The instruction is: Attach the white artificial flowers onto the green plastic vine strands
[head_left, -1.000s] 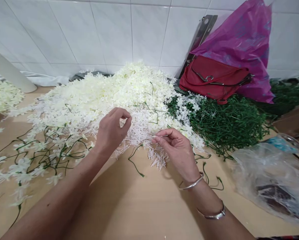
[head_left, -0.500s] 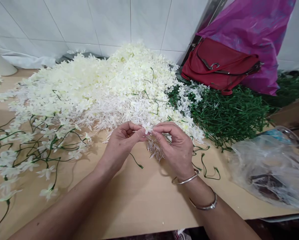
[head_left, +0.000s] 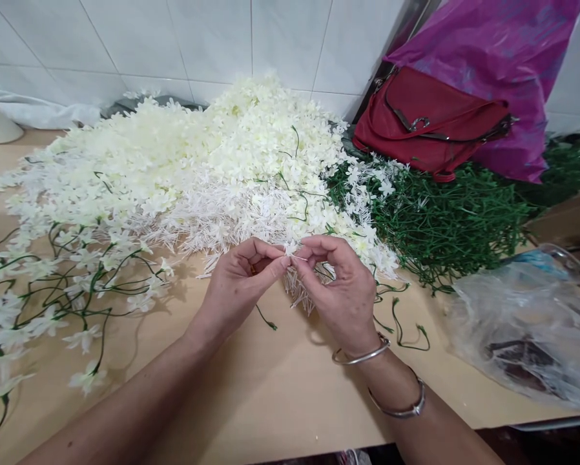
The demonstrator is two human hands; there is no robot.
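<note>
My left hand (head_left: pixel 241 281) and my right hand (head_left: pixel 341 287) meet fingertip to fingertip at the front of a big heap of cream artificial flowers (head_left: pixel 197 161). Between them they pinch a small white flower piece (head_left: pixel 292 248) with a thin white stem. Both hands are closed in a pinch. Just under the fingers lies a mass of loose white plastic stamens (head_left: pixel 232 219). A thin green stem (head_left: pixel 265 320) lies on the wooden table (head_left: pixel 270 387) below my left hand. Two metal bangles sit on my right wrist.
Finished green stems with white flowers (head_left: pixel 52 290) spread at the left. A heap of bare green stems (head_left: pixel 445 226) lies right, behind it a red bag (head_left: pixel 425 123) and purple plastic bag (head_left: pixel 493 58). A clear plastic bag (head_left: pixel 522 329) sits at the right front. White tiled wall behind.
My left hand came down from the flower heap to meet my right hand. Both now pinch a small flower piece between them. The view has shifted slightly down.
</note>
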